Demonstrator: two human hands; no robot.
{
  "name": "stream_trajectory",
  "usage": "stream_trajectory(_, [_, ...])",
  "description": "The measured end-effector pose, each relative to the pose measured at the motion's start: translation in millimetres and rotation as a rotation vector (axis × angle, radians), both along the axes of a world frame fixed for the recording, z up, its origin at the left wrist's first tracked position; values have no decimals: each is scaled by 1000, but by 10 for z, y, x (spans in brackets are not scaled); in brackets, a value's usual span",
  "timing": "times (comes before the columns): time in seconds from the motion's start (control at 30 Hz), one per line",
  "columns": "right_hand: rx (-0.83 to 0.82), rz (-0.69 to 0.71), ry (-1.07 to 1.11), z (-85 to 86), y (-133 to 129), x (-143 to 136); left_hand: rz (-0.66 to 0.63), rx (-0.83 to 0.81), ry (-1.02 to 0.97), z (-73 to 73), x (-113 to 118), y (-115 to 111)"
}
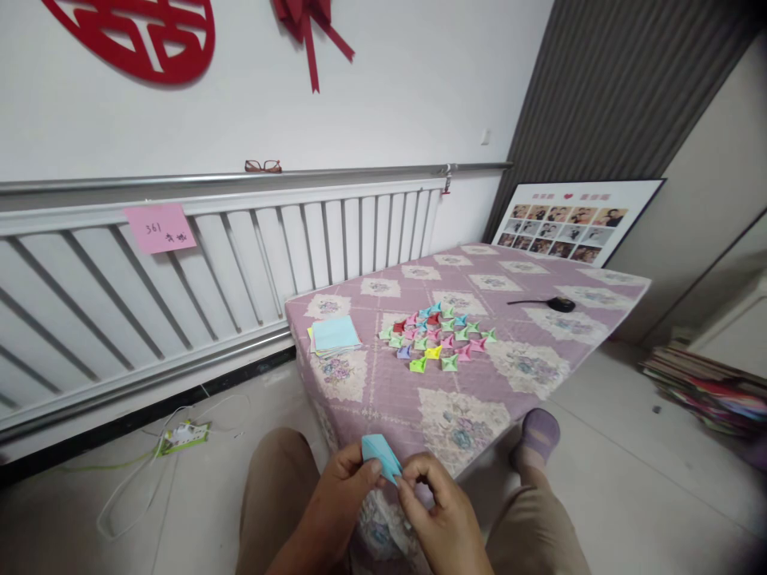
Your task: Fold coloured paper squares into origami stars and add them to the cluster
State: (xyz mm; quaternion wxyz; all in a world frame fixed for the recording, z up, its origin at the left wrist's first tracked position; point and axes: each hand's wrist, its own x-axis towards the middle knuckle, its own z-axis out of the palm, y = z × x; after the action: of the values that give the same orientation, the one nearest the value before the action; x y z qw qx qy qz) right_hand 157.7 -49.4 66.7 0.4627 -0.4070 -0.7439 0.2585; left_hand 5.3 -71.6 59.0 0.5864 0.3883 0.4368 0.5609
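Between my hands, above the near corner of the table, is a partly folded sheet of light blue paper [379,452]. My left hand [344,487] grips its left side, thumb on top. At its lower right point, the thumb and fingertips of my right hand [432,497] pinch the edge. Farther up the cloth stands a cluster of small folded paper pieces [432,352] in green, pink, red, blue, yellow and purple. To their left lies a stack of square paper sheets [336,333], a light blue one on top.
A floral tablecloth [395,399] covers the table. A black round object with a thin tail [561,304] lies at its right, near a framed photo board [599,200]. Behind runs a white radiator [335,239] with a pink note [159,228]. On the floor sits a power strip [184,435] with cables.
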Motion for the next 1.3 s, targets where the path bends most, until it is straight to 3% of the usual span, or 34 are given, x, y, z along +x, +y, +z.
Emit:
stream_trajectory(0.27, [-146, 34, 118, 48, -97, -32, -29, 26, -195, 144, 24, -32])
stream_trajectory(0.43, [-403, 180, 306, 111, -137, -35, -38, 1, -295, 235, 46, -48])
stream_trajectory(0.6, [-626, 261, 452, 164, -119, -44, -81, 15, -272, 182, 34, -51])
stream_trajectory(0.83, [-643, 266, 403, 111, -67, -17, -129, 24, -128, 47, -71, -58])
stream_trajectory(1.03, [-574, 243, 454, 94, -31, 8, -253, 18, -117, 173, -114, -79])
stream_trajectory(1.3, [-710, 474, 297, 198, -67, 88, -397, -5, -36, 325, -187, -113])
